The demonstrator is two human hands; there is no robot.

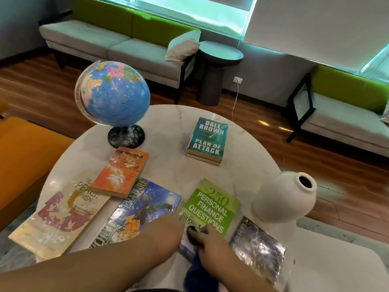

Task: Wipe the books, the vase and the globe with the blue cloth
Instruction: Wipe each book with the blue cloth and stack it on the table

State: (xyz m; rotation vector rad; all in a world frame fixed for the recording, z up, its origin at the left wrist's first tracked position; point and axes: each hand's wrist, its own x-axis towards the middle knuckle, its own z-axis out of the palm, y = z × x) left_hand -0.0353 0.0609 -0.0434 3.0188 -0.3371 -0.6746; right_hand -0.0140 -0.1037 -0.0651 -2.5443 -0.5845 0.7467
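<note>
— So, the fingers: what have they got?

— The right hand's fingers (205, 237) are curled down onto the near end of the green book (210, 205). The blue cloth (196, 275) is bunched under the right hand (211, 243), and its loose end hangs out below the palm, towards the person.

— And the other one?

— The left hand (168, 228) lies at the green book's left edge, where that book meets the blue book (147, 203). Its fingers are too blurred to tell whether they are bent or flat, or whether they hold anything.

— Moving outward from there?

— A dark book (259, 245) lies just right of the green one. The white vase (284, 201) stands just beyond it, at the right rim of the marble table (168, 123). Left of the blue book lies a cream book (63, 220), and an orange book (121, 173) touches the far ends of both.

— And the far side?

— The globe (115, 93) stands on its black base at the far left. A teal book (208, 138) sits on top of another book, well apart from the rest.
</note>
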